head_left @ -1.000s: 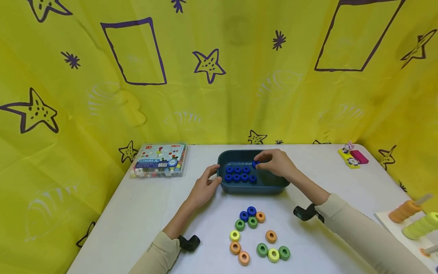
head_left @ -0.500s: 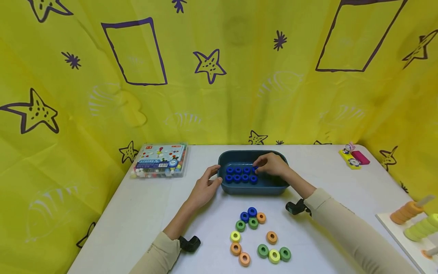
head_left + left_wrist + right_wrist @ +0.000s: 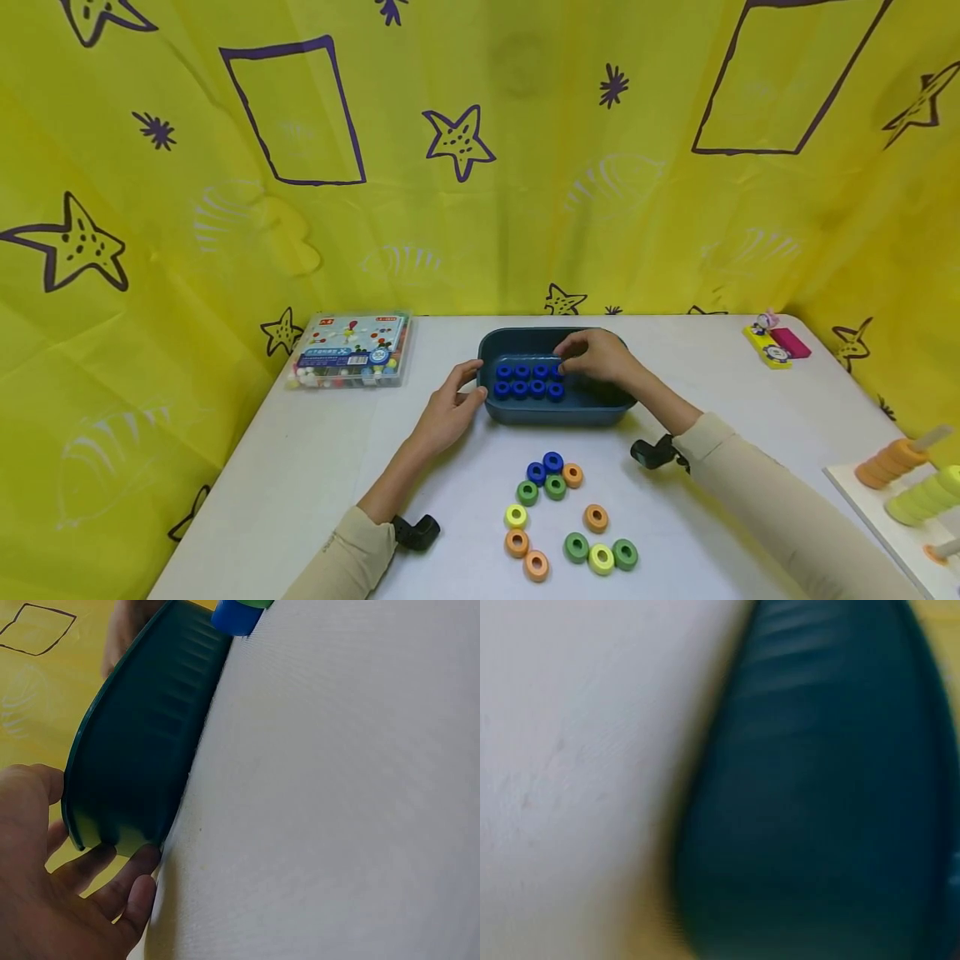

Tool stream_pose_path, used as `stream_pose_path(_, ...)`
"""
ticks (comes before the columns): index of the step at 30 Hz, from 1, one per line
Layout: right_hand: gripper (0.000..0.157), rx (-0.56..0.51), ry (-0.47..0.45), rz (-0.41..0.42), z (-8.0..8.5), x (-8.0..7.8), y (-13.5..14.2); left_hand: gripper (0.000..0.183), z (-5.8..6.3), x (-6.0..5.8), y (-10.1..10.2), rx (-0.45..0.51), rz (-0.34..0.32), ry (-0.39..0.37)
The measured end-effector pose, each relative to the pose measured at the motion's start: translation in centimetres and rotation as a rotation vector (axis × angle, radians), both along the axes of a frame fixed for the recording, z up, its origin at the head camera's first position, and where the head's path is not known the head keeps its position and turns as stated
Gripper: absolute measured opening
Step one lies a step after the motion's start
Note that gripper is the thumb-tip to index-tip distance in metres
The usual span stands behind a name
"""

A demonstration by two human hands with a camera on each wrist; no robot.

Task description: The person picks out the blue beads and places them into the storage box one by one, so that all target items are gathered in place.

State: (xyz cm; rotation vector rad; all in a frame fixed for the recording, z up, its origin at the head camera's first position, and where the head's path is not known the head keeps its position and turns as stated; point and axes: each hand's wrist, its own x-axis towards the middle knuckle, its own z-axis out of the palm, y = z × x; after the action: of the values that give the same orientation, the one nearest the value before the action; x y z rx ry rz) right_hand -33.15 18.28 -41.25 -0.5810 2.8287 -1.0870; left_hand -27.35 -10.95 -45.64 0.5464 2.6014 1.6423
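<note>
A dark teal tray (image 3: 562,416) stands on the table and holds several blue rings (image 3: 521,372) in two rows. My left hand (image 3: 442,418) holds the tray's left end, thumb and fingers spread along it; in the left wrist view, the fingers (image 3: 112,889) lie against the end wall. Inside the tray, my right hand (image 3: 600,358) is just above the last blue ring (image 3: 557,372) of the back row, its bent fingers partly covering that ring. Nothing shows between the fingertips. The blurred right wrist view has only the tray's outer wall (image 3: 817,787).
In front of the tray lie loose blue, green, yellow and orange rings (image 3: 517,544). At the right edge is a white peg board (image 3: 862,500) with stacked rings. A clear box of beads (image 3: 348,350) sits at back left, a small yellow-and-pink toy (image 3: 772,343) at back right.
My right hand has lowered a blue ring to the right end of the back row, then risen slightly off it. The left hand has stayed on the tray.
</note>
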Motion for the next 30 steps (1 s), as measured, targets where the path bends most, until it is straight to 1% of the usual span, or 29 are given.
stream_pose_path(2,0.022,-0.006,0.027,0.004,1.0,1.0,-0.2,0.046,0.0,0.0,0.0,-0.004,0.004,0.001)
stream_pose_path(3,0.022,-0.008,0.046,0.018,1.5,1.7,-0.3,0.046,0.0,0.0,0.0,-0.007,0.007,-0.001)
stream_pose_path(5,0.022,-0.015,0.076,0.051,2.5,3.5,-0.6,0.046,0.0,0.0,0.0,-0.013,0.013,-0.006)
stream_pose_path(7,0.023,-0.014,0.106,0.092,3.0,5.4,-0.7,0.045,0.0,-0.1,0.0,-0.016,0.012,-0.008)
stream_pose_path(9,0.023,-0.011,0.126,0.124,3.0,7.4,-0.9,0.045,-0.1,-0.2,0.0,-0.018,0.010,-0.012)
stream_pose_path(11,0.024,-0.003,0.126,0.136,2.7,9.1,-1.1,0.046,-0.1,-0.2,-0.1,-0.019,0.008,-0.009)
stream_pose_path(15,0.023,0.002,0.091,0.136,1.6,11.6,-1.5,0.047,-0.2,-0.3,-0.1,-0.018,0.010,-0.004)
stream_pose_path(18,0.023,-0.002,0.062,0.133,0.4,12.4,-1.8,0.047,-0.2,-0.3,-0.1,-0.015,0.013,-0.009)
stream_pose_path(22,0.022,0.005,0.018,0.128,-1.0,12.6,-2.2,0.047,-0.2,-0.2,0.0,-0.012,0.010,-0.009)
stream_pose_path(26,0.021,0.012,-0.008,0.118,-1.8,12.6,-2.5,0.048,-0.3,-0.2,0.0,-0.001,-0.002,0.007)
stream_pose_path(30,0.021,0.026,-0.017,0.118,-2.2,12.4,-2.7,0.047,-0.3,-0.2,0.0,-0.010,-0.001,0.007)
